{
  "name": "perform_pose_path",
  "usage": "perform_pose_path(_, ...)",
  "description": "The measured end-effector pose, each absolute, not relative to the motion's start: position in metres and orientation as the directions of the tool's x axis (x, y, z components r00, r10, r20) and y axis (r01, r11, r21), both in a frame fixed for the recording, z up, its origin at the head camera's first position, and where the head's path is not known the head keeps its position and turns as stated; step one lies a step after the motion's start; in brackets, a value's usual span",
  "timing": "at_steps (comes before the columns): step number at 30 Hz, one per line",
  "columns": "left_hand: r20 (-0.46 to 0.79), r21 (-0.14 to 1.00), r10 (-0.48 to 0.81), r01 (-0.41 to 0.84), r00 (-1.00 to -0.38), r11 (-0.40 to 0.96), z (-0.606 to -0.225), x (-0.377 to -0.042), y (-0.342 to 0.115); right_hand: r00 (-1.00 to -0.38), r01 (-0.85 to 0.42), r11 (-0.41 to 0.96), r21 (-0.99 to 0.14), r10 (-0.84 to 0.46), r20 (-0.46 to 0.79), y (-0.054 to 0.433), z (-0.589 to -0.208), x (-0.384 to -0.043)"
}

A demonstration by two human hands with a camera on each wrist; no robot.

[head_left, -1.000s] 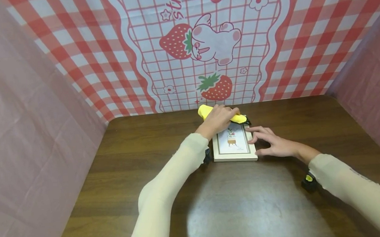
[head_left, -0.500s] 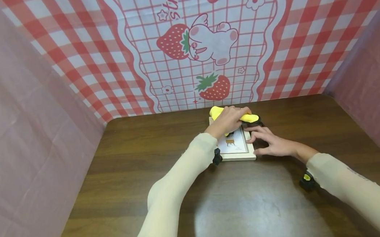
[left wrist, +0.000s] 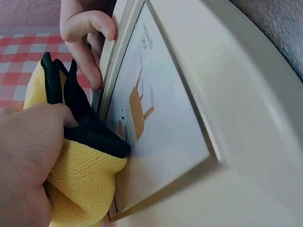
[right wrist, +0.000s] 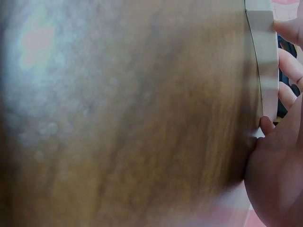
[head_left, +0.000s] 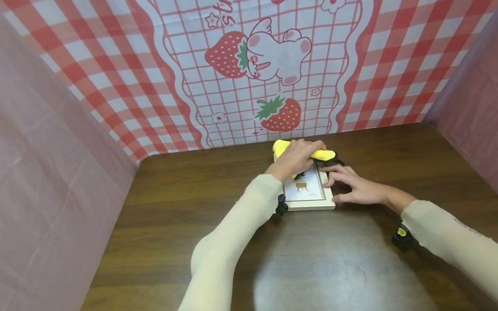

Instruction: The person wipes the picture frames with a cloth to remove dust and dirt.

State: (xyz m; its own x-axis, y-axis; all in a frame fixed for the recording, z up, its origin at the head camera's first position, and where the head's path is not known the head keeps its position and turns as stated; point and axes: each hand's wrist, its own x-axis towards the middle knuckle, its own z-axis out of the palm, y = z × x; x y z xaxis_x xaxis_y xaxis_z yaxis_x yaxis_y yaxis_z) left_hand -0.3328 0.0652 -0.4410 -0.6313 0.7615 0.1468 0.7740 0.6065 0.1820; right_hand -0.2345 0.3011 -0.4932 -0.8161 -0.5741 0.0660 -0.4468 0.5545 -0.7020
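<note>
A pale cream picture frame (head_left: 309, 205) lies flat on the table, with a drawing of a potted plant on small legs behind its pane. My left hand (head_left: 294, 158) grips a bunched yellow cloth (left wrist: 87, 184) with a black side and presses it on the upper part of the picture. In the left wrist view the cloth's black fold (left wrist: 97, 135) touches the pane and covers part of the drawing. My right hand (head_left: 358, 187) holds the frame's right border with bent fingers (left wrist: 90, 26), the thumb at its outer side. In the right wrist view the fingertips meet the side edge.
The brown wooden table (head_left: 183, 193) reaches back to a red-and-white checked cloth (head_left: 112, 83) with strawberry prints. Pink curtains (head_left: 22, 164) hang on both sides. A small black device (head_left: 403, 237) sits at my right wrist.
My left hand has moved the yellow cloth rightward over the picture, then shifted very slightly back left. The right hand has kept its place on the frame's border.
</note>
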Motion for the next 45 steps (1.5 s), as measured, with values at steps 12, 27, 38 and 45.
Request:
perform_pose_path(12, 0.120, 0.164, 0.713, 0.723, -0.690, 0.672, -0.437, -0.343, 0.030, -0.817, -0.426, 0.561, -0.709, -0.576, 0.035, 0.297, -0.486, -0.234)
perform_pose_path(27, 0.104, 0.180, 0.696, 0.701, -0.711, 0.690, -0.437, -0.344, 0.003, -0.834, -0.388, 0.594, -0.705, -0.552, -0.006, 0.299, -0.485, -0.232)
perform_pose_path(38, 0.069, 0.152, 0.685, 0.686, -0.725, 0.711, -0.432, -0.339, 0.005, -0.823, -0.414, 0.574, -0.706, -0.568, 0.020, 0.298, -0.487, -0.230)
perform_pose_path(45, 0.073, 0.112, 0.695, 0.698, -0.715, 0.707, -0.434, -0.336, 0.021, -0.822, -0.412, 0.572, -0.709, -0.569, 0.018, 0.298, -0.486, -0.230)
